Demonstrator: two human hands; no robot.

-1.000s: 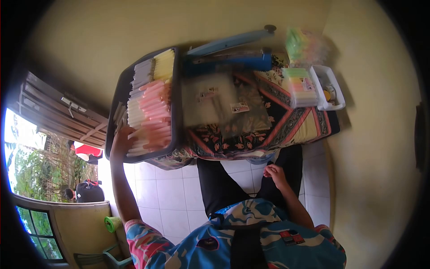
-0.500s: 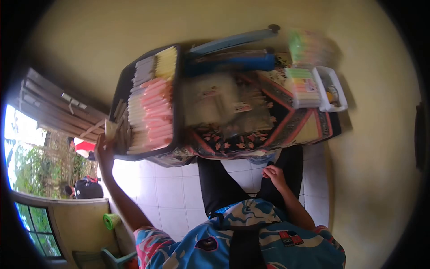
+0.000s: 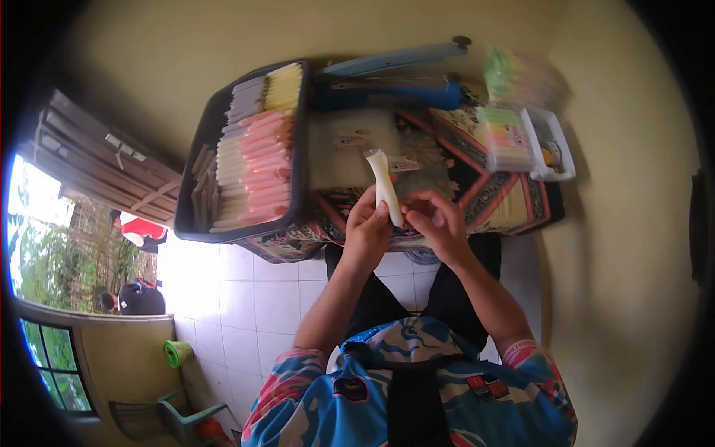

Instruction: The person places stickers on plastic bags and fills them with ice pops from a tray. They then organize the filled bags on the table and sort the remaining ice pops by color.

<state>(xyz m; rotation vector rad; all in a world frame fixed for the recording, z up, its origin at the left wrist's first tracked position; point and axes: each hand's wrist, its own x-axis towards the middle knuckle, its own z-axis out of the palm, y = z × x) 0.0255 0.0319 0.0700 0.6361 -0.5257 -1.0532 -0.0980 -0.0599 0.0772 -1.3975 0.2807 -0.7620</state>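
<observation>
A slim white wrapped stick (image 3: 384, 186) stands tilted over the front edge of the patterned table cloth (image 3: 477, 195). My left hand (image 3: 369, 229) is closed round its lower part, thumb across it. My right hand (image 3: 441, 223) is at the stick's lower end, fingers curled and touching it. Left of my hands sits a dark tray (image 3: 299, 149) packed with pink sticks (image 3: 266, 167), white ones (image 3: 231, 171), yellow ones (image 3: 283, 88) and grey ones (image 3: 246, 100). Clear plastic packaging (image 3: 346, 153) lies behind the stick.
Two blue sealer-like tools (image 3: 395, 95) lie at the back. To the right are a pack of coloured sticks (image 3: 505, 140), a white box (image 3: 567, 153) and a bag of coloured sticks (image 3: 514, 78). A green chair (image 3: 175, 417) stands at lower left.
My left hand has moved from the tray's left side to the middle and now holds a white stick. My right hand has risen from above my lap to meet it.
</observation>
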